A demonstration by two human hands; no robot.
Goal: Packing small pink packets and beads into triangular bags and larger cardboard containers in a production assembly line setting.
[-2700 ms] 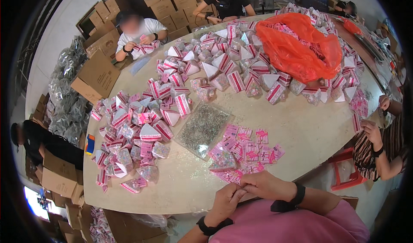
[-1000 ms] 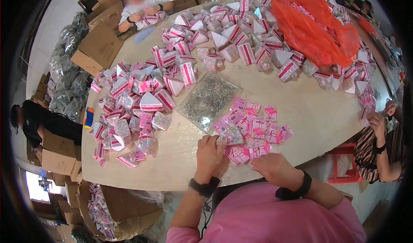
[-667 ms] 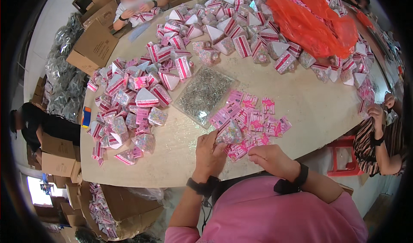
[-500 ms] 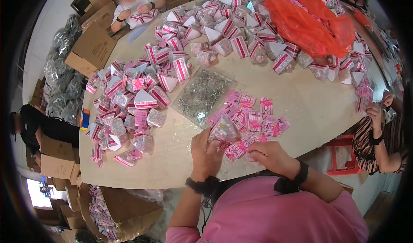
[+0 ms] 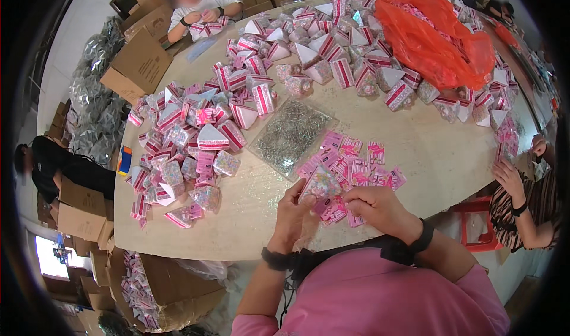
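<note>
Item: bagged wedge [image 5: 322, 184], one, roughly triangular. Location: in the left hand [image 5: 291, 213], in front of the pink-shirted person, over the near left part of the pink cards [image 5: 359, 171] spread on the tabletop [image 5: 439, 146].

Handling, by my estimate: light, easily borne by one hand. Contents likely soft or springy, with little stiffness; the clear film probably slick and inclined to crinkle or slide under a loose grip. Unlikely to break, though a hard squeeze could crease the wrapper or dent the shape. Best hold: thumb across the broad face, fingers supporting behind, near the wide end, leaving the opposite edge free.

Hands: left closed around the wedge's left side, thumb toward the viewer's side. Right hand [image 5: 375, 207] with fingers curled in, thumb against them, at the wedge's right edge; what it pinches, if anything, I cannot tell from where I stand.

Appearance: shiny transparent covering; visible face crowded with small pastel dots, pink, white, pale green and yellowish; glints along the film.

Adjacent stock: clear flat tray [image 5: 291, 135] of thin silvery pieces, just beyond; heap of similar wedges [image 5: 212, 139], white-faced with pink bands, to the left.
</note>
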